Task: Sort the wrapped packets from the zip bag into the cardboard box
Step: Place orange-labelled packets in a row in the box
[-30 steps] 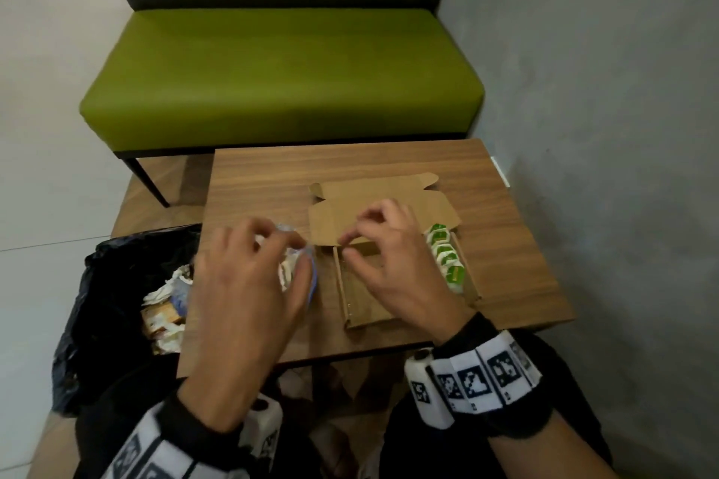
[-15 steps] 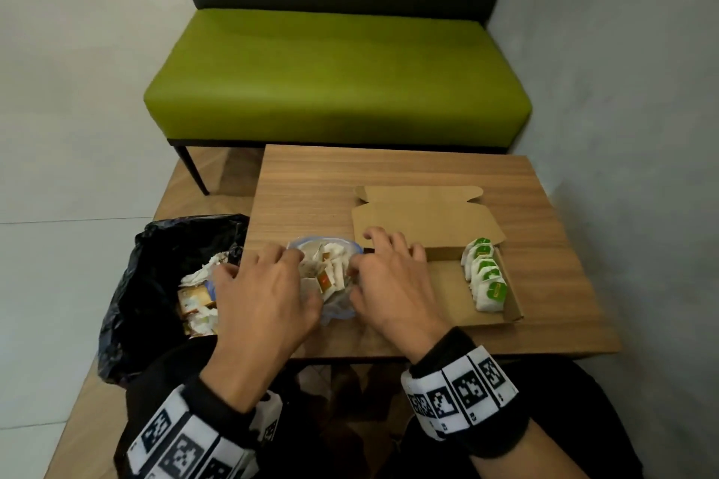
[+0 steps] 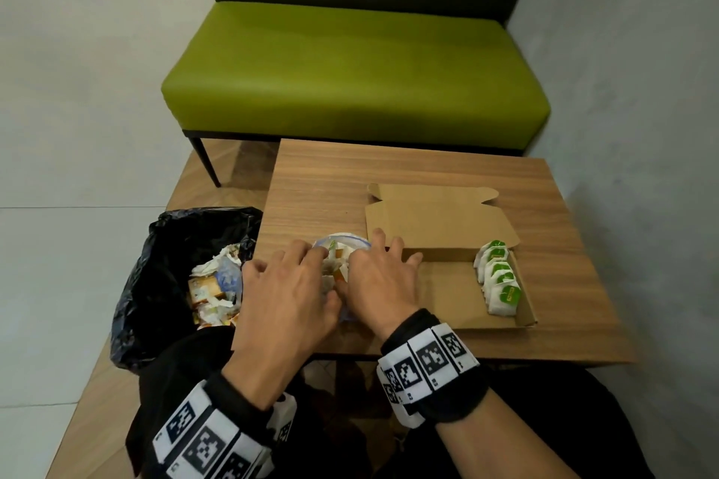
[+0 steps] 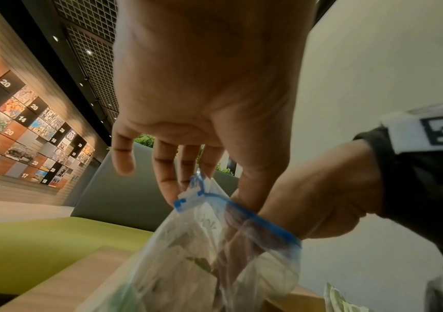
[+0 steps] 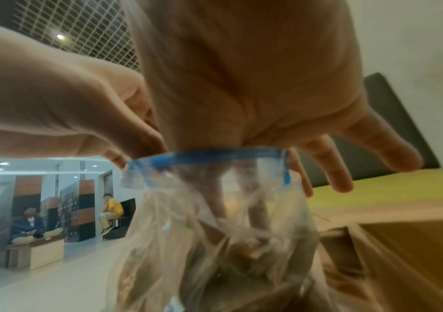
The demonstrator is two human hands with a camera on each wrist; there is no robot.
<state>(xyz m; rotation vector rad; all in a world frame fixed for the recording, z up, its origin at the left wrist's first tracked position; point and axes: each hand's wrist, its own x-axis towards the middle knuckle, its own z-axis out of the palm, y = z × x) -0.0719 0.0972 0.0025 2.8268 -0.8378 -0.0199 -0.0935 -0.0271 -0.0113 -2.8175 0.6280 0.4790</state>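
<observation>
Where the wooden table (image 3: 408, 175) fronts a green bench (image 3: 350, 66), the zip bag (image 3: 342, 241) beside the cardboard box (image 3: 439, 222) is pinched by the left hand (image 3: 284, 296); the right hand (image 3: 381, 284) reaches inside, grip unclear.

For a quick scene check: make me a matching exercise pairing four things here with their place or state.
Things:
1. zip bag
2. green-labelled packets
3. cardboard box
4. black bin bag

Place or state:
A. lid folded back, lying open on the table
B. beside the table, on the floor side, holding scraps
C. lined up along the box's right side
D. between both hands, mouth open

Pairs: 1-D, 2-C, 3-A, 4-B
</observation>
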